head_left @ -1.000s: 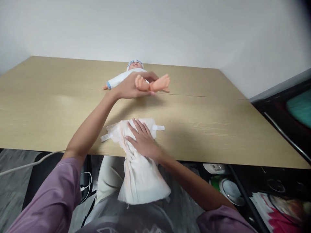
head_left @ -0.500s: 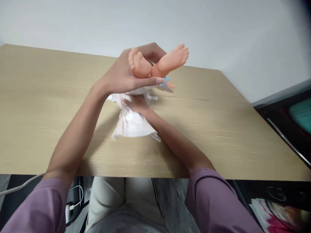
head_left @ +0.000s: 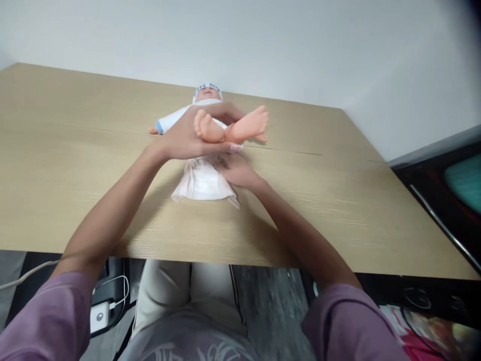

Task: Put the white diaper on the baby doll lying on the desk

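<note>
A baby doll (head_left: 247, 125) lies on its back on the table, its hatted head toward the wall. My left hand (head_left: 182, 136) is closed around its lower legs and holds them raised, with both bare feet poking out past my thumb. Under the legs a white diaper (head_left: 205, 184) is spread, its front end fanned toward me. My right hand (head_left: 242, 171) is at the diaper's right side, just below the raised feet. Its fingers are blurred and partly hidden beneath my left hand and the doll, so their grip does not show. The doll wears a white top with blue cuffs.
The wooden table (head_left: 93, 200) has a thin seam across it and a pale wall (head_left: 240, 40) behind. At the right edge stands a dark glossy object (head_left: 443, 200). Below the table are a white device (head_left: 99, 317) with a cable and some colourful packets (head_left: 413, 331).
My left hand has lowered the doll's legs slightly toward me, and the doll's head and left-side arm now show. My right hand has drawn back from under the doll to the right.
</note>
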A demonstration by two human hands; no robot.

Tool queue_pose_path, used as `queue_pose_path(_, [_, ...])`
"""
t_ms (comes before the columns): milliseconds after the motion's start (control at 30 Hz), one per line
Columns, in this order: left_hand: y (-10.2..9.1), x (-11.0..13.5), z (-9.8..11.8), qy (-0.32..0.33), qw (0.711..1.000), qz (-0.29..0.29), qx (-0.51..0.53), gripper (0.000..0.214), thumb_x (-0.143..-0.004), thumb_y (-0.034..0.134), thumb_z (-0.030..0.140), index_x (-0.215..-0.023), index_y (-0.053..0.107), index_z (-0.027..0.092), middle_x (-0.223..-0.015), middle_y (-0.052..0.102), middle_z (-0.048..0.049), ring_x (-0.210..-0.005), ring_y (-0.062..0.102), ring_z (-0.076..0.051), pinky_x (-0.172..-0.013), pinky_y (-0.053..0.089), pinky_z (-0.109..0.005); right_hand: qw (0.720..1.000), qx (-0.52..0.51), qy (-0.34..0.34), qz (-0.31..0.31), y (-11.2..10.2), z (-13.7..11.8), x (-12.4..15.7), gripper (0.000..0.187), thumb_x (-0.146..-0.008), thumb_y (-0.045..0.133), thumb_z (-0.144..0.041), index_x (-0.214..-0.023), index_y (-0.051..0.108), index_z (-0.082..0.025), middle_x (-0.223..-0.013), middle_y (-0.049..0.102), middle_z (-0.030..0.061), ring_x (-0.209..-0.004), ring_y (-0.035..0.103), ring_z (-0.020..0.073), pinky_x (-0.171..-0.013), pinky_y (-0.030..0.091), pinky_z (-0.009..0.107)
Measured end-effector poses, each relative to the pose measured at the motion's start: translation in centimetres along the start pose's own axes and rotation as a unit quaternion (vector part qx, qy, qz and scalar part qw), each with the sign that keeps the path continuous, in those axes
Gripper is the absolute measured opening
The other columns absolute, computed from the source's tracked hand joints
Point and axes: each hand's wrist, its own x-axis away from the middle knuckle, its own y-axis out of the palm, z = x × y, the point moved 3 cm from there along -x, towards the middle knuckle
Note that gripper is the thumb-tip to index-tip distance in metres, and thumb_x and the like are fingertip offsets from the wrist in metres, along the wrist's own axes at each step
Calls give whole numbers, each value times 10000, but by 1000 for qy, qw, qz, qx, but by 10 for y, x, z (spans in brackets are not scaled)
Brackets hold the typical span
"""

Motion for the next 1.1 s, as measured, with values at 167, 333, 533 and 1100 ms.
queue_pose_path(167, [26, 32, -12, 28, 999, -40, -15, 418, -975, 845, 563, -1303, 802, 306, -1344, 827, -91, -1257, 765, -321, -1147, 592, -502, 991, 16, 32, 131, -35, -24, 66, 767, -1079, 663, -554, -1729, 479, -193, -1775, 509, 196, -1635, 482, 451, -1361, 393, 689])
queue_pose_path(333, [33, 54, -11, 41, 991, -75, -105, 455, -985, 756, 590, -1347, 799, 317, -1471, 768, -132, -1364, 678, -360, -1225, 513, -555, 995, -23, -73, 65, -48, -62, 71, 868, -1073, 582, -383, -1859, 228, -282, -1860, 416, 81, -1689, 433, 384, -1392, 384, 615])
queue_pose_path(533, [-5, 101, -37, 14, 963, -155, -222, 372, -933, 775, 425, -1283, 845, 319, -1452, 792, -140, -1438, 638, -410, -1242, 467, -587, 983, 1, -178, -44, -61, -35, 80, 577, -1032, 507, -260, -1581, 684, -263, -1658, 673, 69, -1614, 556, 307, -1417, 339, 560])
queue_pose_path(1100, [24, 140, -39, -97, 931, -164, -310, 409, -1046, 640, 552, -1279, 782, 247, -1564, 718, -135, -1504, 531, -464, -1233, 389, -622, 977, 8, -163, -138, -56, -19, 99, 553, -1099, 518, -304, -1633, 659, -268, -1728, 620, 96, -1672, 516, 312, -1420, 357, 646])
